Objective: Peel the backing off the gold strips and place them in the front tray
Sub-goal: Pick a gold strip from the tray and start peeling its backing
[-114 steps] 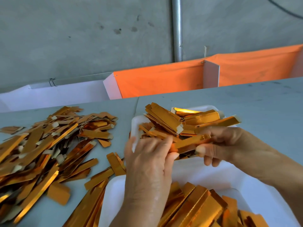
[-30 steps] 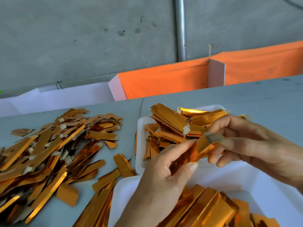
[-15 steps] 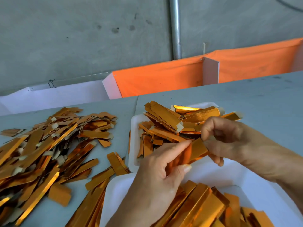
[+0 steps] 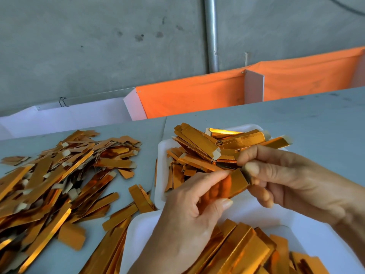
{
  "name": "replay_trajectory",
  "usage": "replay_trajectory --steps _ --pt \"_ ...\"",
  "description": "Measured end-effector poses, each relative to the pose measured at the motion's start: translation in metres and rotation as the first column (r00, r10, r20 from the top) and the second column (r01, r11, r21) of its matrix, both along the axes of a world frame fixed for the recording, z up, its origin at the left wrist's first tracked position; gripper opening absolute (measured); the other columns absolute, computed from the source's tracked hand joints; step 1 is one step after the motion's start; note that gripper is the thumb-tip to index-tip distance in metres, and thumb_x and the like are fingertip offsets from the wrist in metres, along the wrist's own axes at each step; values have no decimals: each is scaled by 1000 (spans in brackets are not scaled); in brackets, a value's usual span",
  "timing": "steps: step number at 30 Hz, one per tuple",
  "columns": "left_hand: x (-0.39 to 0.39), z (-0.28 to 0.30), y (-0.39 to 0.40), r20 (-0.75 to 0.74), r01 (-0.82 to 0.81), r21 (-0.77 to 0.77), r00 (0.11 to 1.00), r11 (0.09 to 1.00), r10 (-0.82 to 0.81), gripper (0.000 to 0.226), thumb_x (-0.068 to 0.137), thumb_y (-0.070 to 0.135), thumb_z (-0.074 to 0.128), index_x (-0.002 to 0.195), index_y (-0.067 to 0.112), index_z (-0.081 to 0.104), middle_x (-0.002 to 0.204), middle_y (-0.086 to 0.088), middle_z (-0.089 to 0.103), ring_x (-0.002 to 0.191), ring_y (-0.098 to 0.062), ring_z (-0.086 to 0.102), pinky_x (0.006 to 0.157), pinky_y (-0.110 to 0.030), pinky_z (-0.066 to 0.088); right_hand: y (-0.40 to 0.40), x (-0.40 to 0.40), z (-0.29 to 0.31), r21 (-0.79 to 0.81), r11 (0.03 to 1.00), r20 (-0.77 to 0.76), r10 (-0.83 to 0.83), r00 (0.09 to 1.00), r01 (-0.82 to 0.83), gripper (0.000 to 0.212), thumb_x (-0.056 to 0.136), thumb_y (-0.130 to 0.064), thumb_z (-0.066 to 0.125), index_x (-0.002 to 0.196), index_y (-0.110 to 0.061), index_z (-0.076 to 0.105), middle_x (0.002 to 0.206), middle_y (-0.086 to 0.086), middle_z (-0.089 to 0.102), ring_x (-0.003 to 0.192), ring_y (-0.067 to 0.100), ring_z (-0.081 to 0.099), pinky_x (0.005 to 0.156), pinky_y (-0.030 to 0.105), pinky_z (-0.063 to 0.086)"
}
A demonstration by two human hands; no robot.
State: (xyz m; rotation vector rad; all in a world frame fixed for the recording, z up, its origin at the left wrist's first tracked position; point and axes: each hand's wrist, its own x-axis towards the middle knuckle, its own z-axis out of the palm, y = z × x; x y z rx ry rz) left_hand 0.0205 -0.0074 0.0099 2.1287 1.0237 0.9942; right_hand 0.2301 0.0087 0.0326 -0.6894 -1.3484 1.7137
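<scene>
Two white foam trays sit on the grey bench (image 4: 308,123): the front tray (image 4: 162,171), farther from the person, holds a loose heap of gold strips (image 4: 199,143) lying crosswise, some poking past its far rim; the near tray (image 4: 138,234), at the bottom edge of the view, holds flatter gold strips (image 4: 243,246) laid roughly side by side, too many to count. Above the gap between the trays, both hands hold one gold strip (image 4: 237,181): the left hand (image 4: 189,220) pinches its lower end between thumb and curled fingers (image 4: 209,179), and the right hand (image 4: 292,180) pinches its upper end, thumb on top. To the left, a large loose pile of gold pieces (image 4: 59,175) spreads over the bench up to the near tray's left side. The bench right of the front tray is bare. Along the far edge runs an orange cloth trough (image 4: 197,95) with white dividers, and behind it a grey wall with one metal pipe (image 4: 211,32).
</scene>
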Motion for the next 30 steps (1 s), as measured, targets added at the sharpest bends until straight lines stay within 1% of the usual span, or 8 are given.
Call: replay_trajectory --steps 3,6,10,14,18,23,25,30 --pt "0 0 0 -13 3 13 1000 1000 -3 42 84 33 59 121 52 52 116 29 57 112 5 53 89 -14 46 -1 -3 1 -30 998 40 -50 998 52 21 67 -12 80 83 -9 66 58 6 54 44 15 51 42 22 46" --pt "0 0 0 -27 -3 21 1000 1000 4 41 84 33 58 122 49 54 116 30 57 112 6 52 87 -9 44 -2 -5 3 -20 996 110 -87 990 89 12 67 -7 71 78 -10 66 56 8 52 42 15 49 41 21 44" --pt "1 0 -1 -21 -5 0 1000 1000 5 42 84 34 57 122 51 52 116 31 56 113 8 51 87 -6 42 -3 -5 3 -5 993 168 -115 979 117 13 68 -5 66 80 -7 62 56 8 51 43 16 51 41 22 45" --pt "0 -1 -1 21 -18 -45 1000 999 19 43 82 37 58 118 57 49 113 30 59 110 8 53 86 -12 48 -3 -5 4 -3 988 174 -150 973 153 15 68 -6 62 83 -6 61 56 7 51 44 17 51 41 22 45" --pt "0 -1 -1 36 -14 -52 999 999 16 32 82 38 60 109 50 49 106 24 62 104 5 58 78 -11 49 -4 -5 6 1 985 181 -169 969 172 19 68 -6 62 86 -4 59 56 9 52 44 17 52 40 20 44" --pt "-1 1 -2 -26 -48 14 998 999 49 27 87 33 61 104 50 50 103 24 61 97 0 60 72 -9 47 -6 -7 7 36 982 223 -191 956 187 21 69 -7 63 88 -2 57 56 9 53 45 18 53 41 20 44" --pt "-1 1 -3 -72 -57 49 996 997 61 29 89 29 61 105 51 49 103 24 59 98 -1 58 72 -10 47 -5 -8 7 64 979 264 -204 943 194 14 79 -4 66 88 -2 56 56 10 54 46 19 53 42 20 44" --pt "0 1 -4 -141 -80 130 985 988 99 33 91 30 59 109 55 46 104 26 55 102 1 53 75 -6 42 -3 -9 5 98 970 309 -243 920 223 9 86 7 55 88 -3 55 56 11 55 47 21 53 44 20 45"
